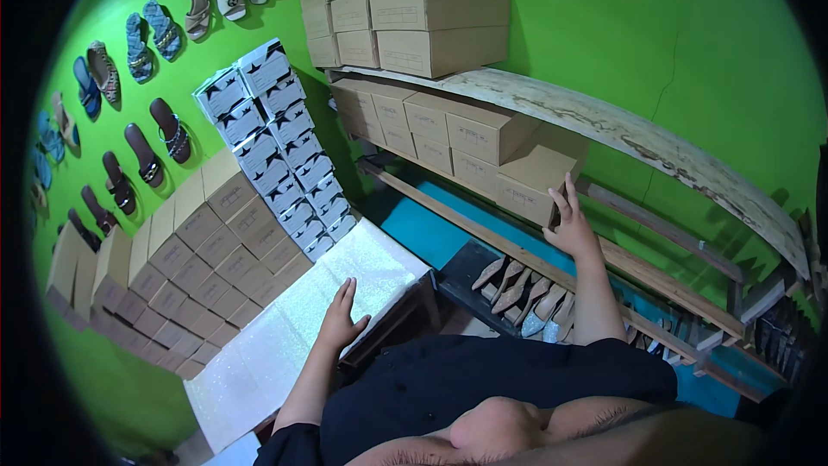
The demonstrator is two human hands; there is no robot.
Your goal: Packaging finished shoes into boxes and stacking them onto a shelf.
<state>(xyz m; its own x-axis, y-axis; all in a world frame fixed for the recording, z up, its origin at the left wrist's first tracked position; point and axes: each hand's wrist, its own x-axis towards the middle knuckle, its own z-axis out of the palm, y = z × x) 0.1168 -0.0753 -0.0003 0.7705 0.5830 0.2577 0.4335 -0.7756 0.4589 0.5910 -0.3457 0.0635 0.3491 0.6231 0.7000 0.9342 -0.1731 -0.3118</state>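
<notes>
The left hand (341, 325) is empty, fingers spread, over or just beside the near edge of the glittery white table (293, 341). The right hand (571, 226), also spread and empty, is at the end of the brown box (524, 199) on the rack; whether it touches, I cannot tell.

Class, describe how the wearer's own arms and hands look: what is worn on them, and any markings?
The left hand and right hand are bare, without gloves. The dark, plain-looking sleeves belong to a dark top and leave both forearms uncovered. Neither wrist shows a watch or band. Rings or small markings are too fine to tell.
</notes>
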